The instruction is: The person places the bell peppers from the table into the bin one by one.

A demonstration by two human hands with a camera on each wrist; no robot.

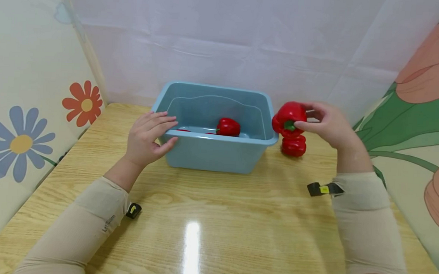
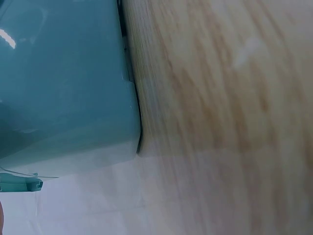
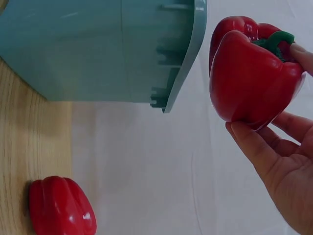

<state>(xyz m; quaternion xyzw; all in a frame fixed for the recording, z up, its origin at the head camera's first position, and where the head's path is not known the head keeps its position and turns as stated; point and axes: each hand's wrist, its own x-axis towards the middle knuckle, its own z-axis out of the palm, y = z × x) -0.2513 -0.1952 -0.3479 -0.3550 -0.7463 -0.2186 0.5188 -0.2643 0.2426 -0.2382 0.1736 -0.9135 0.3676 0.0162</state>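
Note:
In the head view my right hand (image 1: 326,122) pinches a red bell pepper (image 1: 294,112) between thumb and fingers. It is held up just beside the right rim of a blue plastic bin (image 1: 211,155). The right wrist view shows this bell pepper (image 3: 252,76) clear of the table, its green stem near a fingertip. My left hand (image 1: 146,137) rests at the bin's front left corner, fingers straight over the rim and thumb by the front wall. Inside the bin lies another red bell pepper (image 1: 229,127); slivers of more red show behind the front rim.
Another red bell pepper (image 1: 294,146) lies on the wooden table (image 1: 237,220), right of the bin and below the held one. A white cloth (image 1: 246,43) hangs behind the bin. Flower-printed panels (image 1: 21,143) stand at both sides.

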